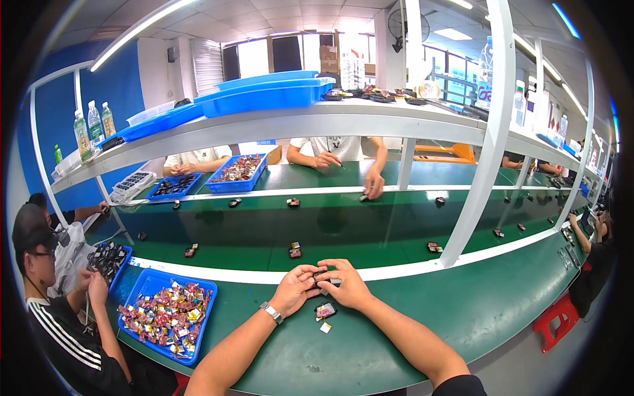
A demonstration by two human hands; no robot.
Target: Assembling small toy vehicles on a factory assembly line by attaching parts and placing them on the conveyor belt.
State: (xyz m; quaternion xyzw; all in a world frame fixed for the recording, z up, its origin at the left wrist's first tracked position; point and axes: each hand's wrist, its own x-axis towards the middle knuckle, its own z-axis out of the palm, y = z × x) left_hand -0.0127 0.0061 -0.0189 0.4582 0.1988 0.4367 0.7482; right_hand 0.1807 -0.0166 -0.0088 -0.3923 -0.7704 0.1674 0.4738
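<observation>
Over the near green table, my left hand (295, 290) and my right hand (345, 285) meet with curled fingers. Between their fingertips is a small dark piece (319, 276), mostly hidden, its kind unclear. Just below them on the table lies a small black casing (325, 310) with a reddish circuit board in it. A small white and yellow piece (325, 327) rests right beside that casing, toward me. To the left of my left forearm stands a blue tray (210, 310) heaped with small red circuit boards bearing white and yellow parts.
Beyond a white rail (257, 274) runs a green conveyor belt (244, 247) with several small assemblies. A white post (481, 145) rises at right, under a shelf (290, 125) with blue trays. A co-worker (59, 310) sits at left beside a tray of black parts; others work across the belt.
</observation>
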